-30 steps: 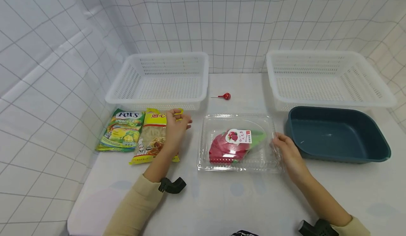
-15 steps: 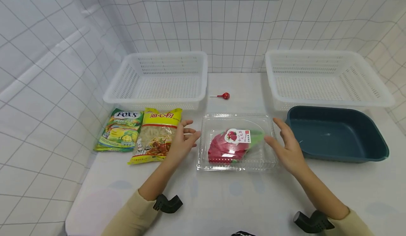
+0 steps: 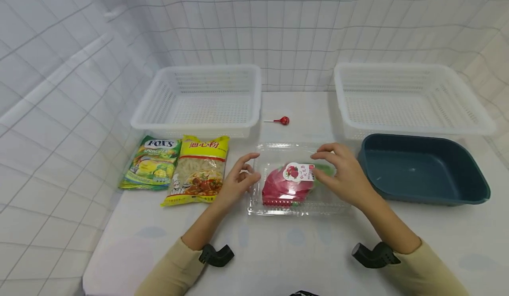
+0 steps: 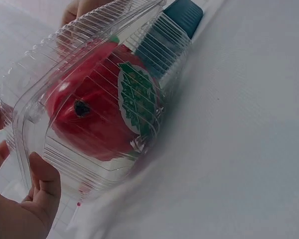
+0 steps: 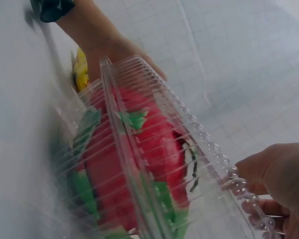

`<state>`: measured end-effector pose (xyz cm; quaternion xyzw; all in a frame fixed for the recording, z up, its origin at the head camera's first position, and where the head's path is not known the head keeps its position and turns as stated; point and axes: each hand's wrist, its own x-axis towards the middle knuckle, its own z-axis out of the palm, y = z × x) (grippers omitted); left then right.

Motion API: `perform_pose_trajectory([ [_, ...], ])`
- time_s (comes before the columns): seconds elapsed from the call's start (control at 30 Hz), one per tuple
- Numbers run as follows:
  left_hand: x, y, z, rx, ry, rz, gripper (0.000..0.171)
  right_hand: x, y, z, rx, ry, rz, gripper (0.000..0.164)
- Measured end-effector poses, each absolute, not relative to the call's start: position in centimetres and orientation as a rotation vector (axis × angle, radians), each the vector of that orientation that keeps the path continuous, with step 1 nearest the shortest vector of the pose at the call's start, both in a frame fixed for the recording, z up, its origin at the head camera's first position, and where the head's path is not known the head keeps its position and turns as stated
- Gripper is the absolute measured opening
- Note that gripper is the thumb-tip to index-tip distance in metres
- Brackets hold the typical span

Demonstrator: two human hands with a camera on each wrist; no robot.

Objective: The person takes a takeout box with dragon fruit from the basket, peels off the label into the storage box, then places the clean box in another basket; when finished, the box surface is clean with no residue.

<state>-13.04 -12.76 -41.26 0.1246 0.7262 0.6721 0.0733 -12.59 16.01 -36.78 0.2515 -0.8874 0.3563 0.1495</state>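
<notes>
The right hand (image 3: 345,174) has moved left, over the clear box (image 3: 286,154) in the middle; the left hand (image 3: 237,181) reached its left edge. Thumbs and fingers are apart. Best hold bendy-looking sides softly.

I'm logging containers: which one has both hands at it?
The clear rectangular plastic box: left hand at its left edge, right hand over its right side. Neither is at the white perforated baskets or dark teal plastic basin.
</notes>
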Motion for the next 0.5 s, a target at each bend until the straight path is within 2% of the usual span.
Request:
perform_pose_trajectory([
  [0.23,-13.2,-12.7,-41.9,0.449,2.124,2.109,0.052,-13.6,15.9,-34.8,0.634,-2.744,1.069,0.011],
  [0.5,-13.1,-12.7,-42.0,0.420,2.092,2.136,0.054,-13.8,16.0,-34.8,0.607,-2.854,1.071,0.004],
])
